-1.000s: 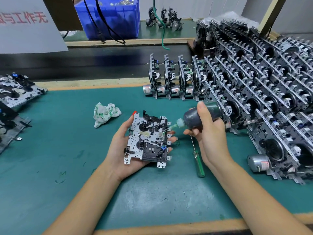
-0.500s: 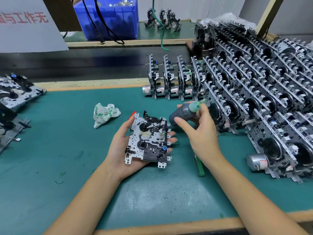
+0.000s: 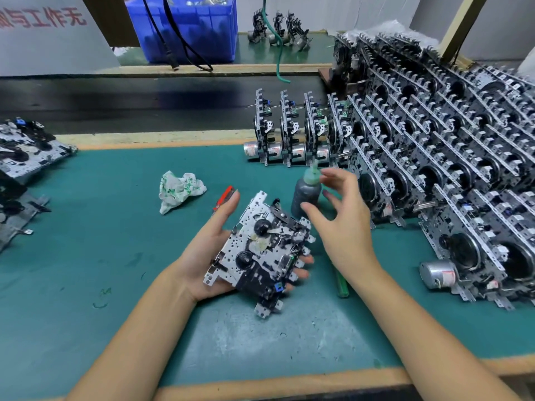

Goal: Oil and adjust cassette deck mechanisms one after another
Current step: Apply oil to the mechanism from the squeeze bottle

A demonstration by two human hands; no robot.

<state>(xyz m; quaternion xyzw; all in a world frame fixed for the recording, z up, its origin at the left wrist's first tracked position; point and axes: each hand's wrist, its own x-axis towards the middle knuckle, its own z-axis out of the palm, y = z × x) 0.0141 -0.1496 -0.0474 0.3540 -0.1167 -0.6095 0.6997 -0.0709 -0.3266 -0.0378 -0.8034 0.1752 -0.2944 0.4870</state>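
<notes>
A cassette deck mechanism (image 3: 262, 250), a perforated metal plate with black reels and levers, lies tilted in my left hand (image 3: 212, 247), palm up above the green mat. A dark grey oil bottle (image 3: 306, 195) with a green nozzle stands upright on the mat just behind the mechanism. My right hand (image 3: 343, 224) hovers beside the bottle with fingers spread, holding nothing. A green-handled screwdriver (image 3: 341, 285) lies on the mat under my right wrist.
Many finished mechanisms (image 3: 451, 169) stand in rows at the right, several more (image 3: 292, 134) upright behind the bottle. Flat mechanisms (image 3: 26, 151) lie at the left edge. A crumpled rag (image 3: 179, 189) and a red tool (image 3: 224, 196) rest on the green mat (image 3: 101, 256). A blue bin (image 3: 188, 27) sits at the back.
My right hand stood the oil bottle upright on the mat and let go of it. The mechanism has tilted in my left hand.
</notes>
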